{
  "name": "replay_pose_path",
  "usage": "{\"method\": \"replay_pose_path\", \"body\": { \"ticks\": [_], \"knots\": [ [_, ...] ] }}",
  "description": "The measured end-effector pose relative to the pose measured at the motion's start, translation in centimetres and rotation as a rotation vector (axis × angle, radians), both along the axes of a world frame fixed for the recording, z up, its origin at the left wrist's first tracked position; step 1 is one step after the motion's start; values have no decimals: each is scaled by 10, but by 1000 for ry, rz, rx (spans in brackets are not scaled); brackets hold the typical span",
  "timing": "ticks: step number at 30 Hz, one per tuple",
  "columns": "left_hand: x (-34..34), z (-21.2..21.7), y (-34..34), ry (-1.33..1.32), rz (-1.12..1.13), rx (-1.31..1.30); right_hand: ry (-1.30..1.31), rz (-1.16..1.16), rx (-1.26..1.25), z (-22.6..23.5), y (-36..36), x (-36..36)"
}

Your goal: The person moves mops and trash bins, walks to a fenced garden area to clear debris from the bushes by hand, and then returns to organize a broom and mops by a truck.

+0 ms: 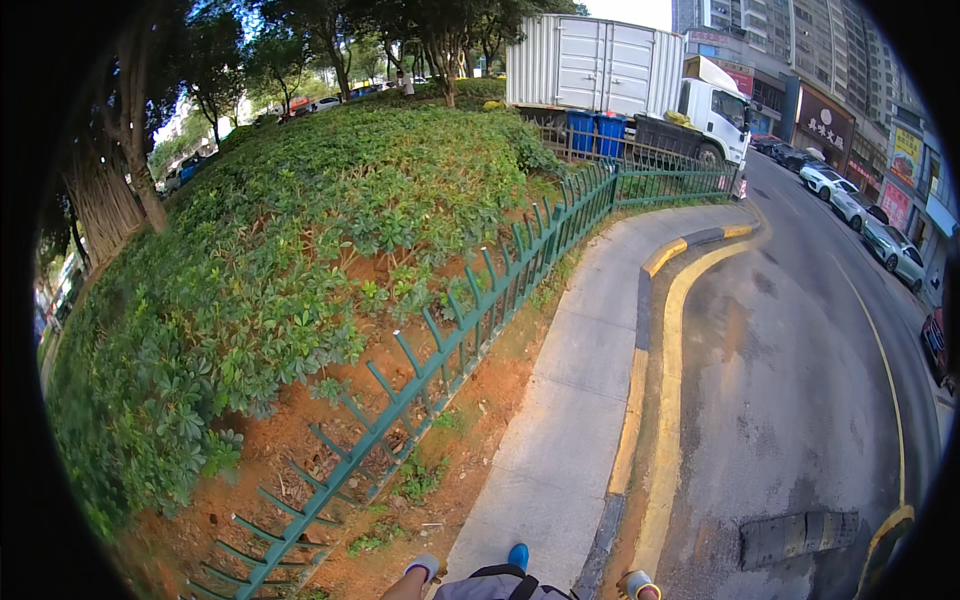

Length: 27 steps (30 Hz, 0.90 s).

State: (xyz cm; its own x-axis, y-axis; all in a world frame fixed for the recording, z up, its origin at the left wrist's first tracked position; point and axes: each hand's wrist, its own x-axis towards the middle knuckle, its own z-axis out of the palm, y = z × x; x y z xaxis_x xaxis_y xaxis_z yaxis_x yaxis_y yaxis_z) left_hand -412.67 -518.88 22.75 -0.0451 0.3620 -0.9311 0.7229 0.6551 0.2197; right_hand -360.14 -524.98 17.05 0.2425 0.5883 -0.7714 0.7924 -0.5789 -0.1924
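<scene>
Pavement [560, 420] between green fence [395, 409] and striped curb [632, 425], both hands low

Person's left hand [424, 564], in what looks like a pale grey glove, sits just past six o'clock toward seven, over the pavement's edge; the fence is the nearest thing on that side, running from seven o'clock up to two. The right hand [637, 583], gloved in grey with a yellow edge, is at five o'clock, with the black-and-yellow curb nearest. Both are small and cut by the lower rim, so I cannot tell whether the fingers are spread or pressed together, or whether either hand pinches anything. A blue shoe [518, 556] shows at six. Leafy bushes [250, 190] fill ten o'clock; a white truck [620, 65] and two blue bins [610, 135] stand at one. A dark ramp [800, 538] lies on the road [770, 400] at four.
</scene>
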Motion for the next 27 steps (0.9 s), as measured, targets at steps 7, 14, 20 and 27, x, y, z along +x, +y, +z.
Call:
{"method": "replay_pose_path", "body": {
  "ticks": [7,14,20,27],
  "knots": [
    [89,63,264,137,-616,307,104,-110,-129,17,135,13],
    [114,-35,455,-44,-338,-192,147,-139,-129,-6,356,97],
    [247,74,619,7,38,-100,160,-361,-4,-7,576,231],
    [267,-18,731,62,194,-303,444,-223,195,51,936,259]
  ]
}}
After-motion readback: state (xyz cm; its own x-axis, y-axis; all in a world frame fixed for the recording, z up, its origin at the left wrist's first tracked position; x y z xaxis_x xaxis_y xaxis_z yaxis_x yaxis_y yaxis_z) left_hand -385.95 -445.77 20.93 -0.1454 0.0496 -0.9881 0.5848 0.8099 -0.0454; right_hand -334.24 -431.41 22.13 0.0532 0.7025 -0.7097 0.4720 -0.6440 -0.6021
